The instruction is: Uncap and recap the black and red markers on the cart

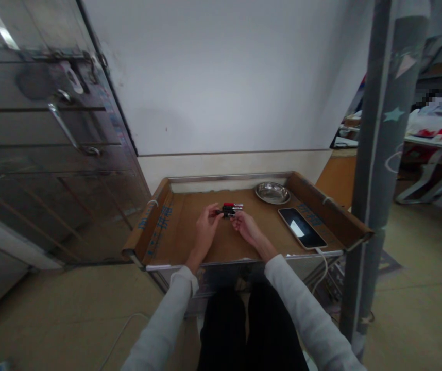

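Left hand (206,222): fingers curved, thumb and forefinger brought close together at the left end of the dark pens; cannot tell whether the pinch is closed on one

Right hand (246,227): fingers bent in, fingertips gathered at the near right side of the same pens; grip partly hidden, hold not confirmed

Black pens (229,210): between the two hands, near the middle of the cardboard (184,234); exact count not readable

Red pen (233,205): lies just beyond the black ones, lengthwise left to right

Pen barrels: judged light, stiff and smooth, apt to roll or slip, not fragile; best taken at mid-barrel between thumb and forefinger, clear of the caps

Metal dish (272,192): at the far right of the cardboard, apart from both hands

Phone (302,228): lies to the right of the right hand, cable (324,262) attached at its near end
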The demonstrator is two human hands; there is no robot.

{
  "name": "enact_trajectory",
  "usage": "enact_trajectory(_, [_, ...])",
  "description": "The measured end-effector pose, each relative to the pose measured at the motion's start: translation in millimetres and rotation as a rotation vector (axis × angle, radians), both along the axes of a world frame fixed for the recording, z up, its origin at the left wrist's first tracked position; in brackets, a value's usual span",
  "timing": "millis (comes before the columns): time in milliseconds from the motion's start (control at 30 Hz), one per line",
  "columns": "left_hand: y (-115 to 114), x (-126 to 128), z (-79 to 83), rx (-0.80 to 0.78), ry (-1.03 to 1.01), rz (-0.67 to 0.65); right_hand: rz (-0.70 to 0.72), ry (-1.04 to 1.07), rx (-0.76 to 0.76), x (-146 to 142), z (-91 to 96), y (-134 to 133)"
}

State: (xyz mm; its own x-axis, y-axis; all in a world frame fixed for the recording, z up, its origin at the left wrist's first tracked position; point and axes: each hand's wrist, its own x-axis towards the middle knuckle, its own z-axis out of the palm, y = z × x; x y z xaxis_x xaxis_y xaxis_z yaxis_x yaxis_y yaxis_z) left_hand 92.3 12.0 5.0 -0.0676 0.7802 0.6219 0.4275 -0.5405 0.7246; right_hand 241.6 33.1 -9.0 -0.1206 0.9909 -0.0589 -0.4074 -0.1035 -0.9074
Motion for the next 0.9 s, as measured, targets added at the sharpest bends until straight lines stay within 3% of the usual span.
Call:
enact_trajectory(233, [-3, 13, 12.2, 0.05, 0.039, -0.101, 0.151, 0.019, 0.024, 0, 4.4, -10])
enact_trajectory(333, [-4, 11, 17.8, 0.049, -0.037, -0.059, 0.187, 0.09, -0.02, 4, 2.8, -10])
enact_trajectory(467, [2, 3, 18.0, -0.015, -0.215, 0.035, 0.17, 0.18, -0.059, 15, -3.2, -9])
enact_trajectory(567, [10, -7, 9.6, -0.092, -0.25, 0.021, 0.111, 0.189, -0.027, 25, -8.5, -9])
enact_trajectory(733, [17, -17, -11.3, -0.259, -0.001, -0.185, -0.118, -0.015, 0.149, 44, -12.1, -8])
enact_trajectory(833, [16, -12, -18.1, -0.253, 0.207, -0.274, -0.274, -0.284, 0.337, 48, -9.6, -8])
enact_trajectory(900, [17, -5, -19.7, -0.2, 0.328, -0.275, -0.274, -0.501, 0.47, 44, -7.4, -8])
